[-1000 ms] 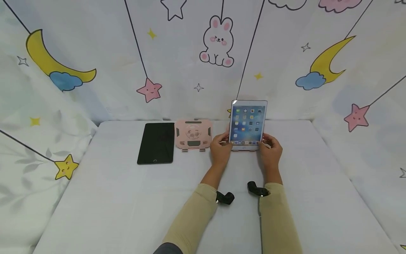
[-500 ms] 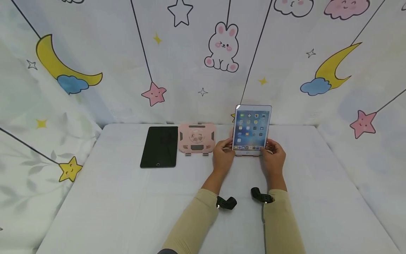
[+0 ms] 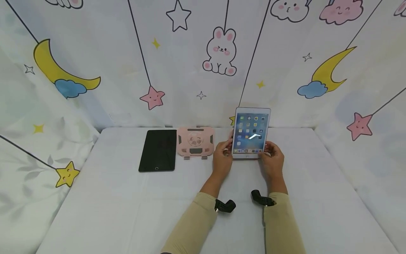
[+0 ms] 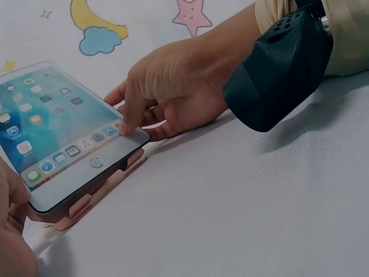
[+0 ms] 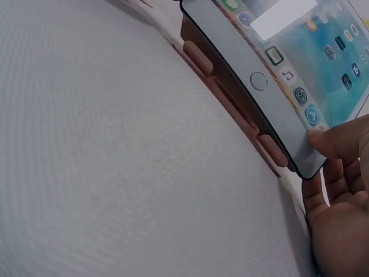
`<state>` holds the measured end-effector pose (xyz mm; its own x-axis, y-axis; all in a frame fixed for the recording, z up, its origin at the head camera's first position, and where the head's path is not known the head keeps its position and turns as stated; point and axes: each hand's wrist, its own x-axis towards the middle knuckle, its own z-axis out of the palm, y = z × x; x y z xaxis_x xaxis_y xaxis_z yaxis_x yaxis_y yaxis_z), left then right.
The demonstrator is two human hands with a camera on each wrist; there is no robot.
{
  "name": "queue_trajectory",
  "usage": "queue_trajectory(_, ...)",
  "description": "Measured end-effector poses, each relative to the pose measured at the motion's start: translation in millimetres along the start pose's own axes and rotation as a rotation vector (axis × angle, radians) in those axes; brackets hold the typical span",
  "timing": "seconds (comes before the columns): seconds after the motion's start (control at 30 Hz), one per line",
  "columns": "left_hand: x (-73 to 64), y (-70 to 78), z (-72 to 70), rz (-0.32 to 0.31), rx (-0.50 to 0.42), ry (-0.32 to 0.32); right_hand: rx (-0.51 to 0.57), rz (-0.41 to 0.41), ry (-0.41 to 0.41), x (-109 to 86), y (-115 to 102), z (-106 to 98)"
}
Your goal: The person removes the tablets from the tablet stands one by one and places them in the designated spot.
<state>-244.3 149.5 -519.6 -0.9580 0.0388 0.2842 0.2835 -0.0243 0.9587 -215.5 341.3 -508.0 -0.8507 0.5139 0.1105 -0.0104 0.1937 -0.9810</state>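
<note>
A white tablet (image 3: 251, 132) with its screen lit and app icons showing leans back at the rear of the table, propped up at an angle. Pink stand (image 4: 106, 187) parts with small lips show under its lower edge in both wrist views. My left hand (image 3: 223, 159) grips the tablet's lower left corner, thumb on the front. At the lower right corner my right hand (image 3: 272, 160) pinches the edge, its thumb (image 5: 340, 138) on the white border. Most of the stand is hidden behind the tablet.
Left of my hands lies a pink foldable tablet stand (image 3: 195, 141) with a cartoon face. Beside it is a dark tablet (image 3: 158, 151) with its screen off. A printed cloth (image 3: 177, 70) hangs close behind the white table (image 3: 142, 211).
A bright reflection has appeared on the lit screen, and the whole head view has shifted, the scene sitting lower. Both hands keep their hold on the white tablet.
</note>
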Motion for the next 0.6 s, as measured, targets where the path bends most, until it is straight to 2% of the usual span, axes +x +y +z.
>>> queue_trajectory(0.17, -1.3, 0.4, -0.3, 0.004, -0.050, 0.017, 0.036, 0.004, -0.002, -0.1, -1.8, -0.4)
queue_trajectory(0.33, -1.2, 0.8, -1.2, 0.004, -0.070, 0.008, 0.124, -0.005, -0.005, 1.7, -1.5, -4.6)
queue_trajectory(0.6, -0.9, 2.7, -3.2, 0.019, -0.180, -0.016, 0.349, 0.053, -0.036, 1.1, -3.7, -13.6)
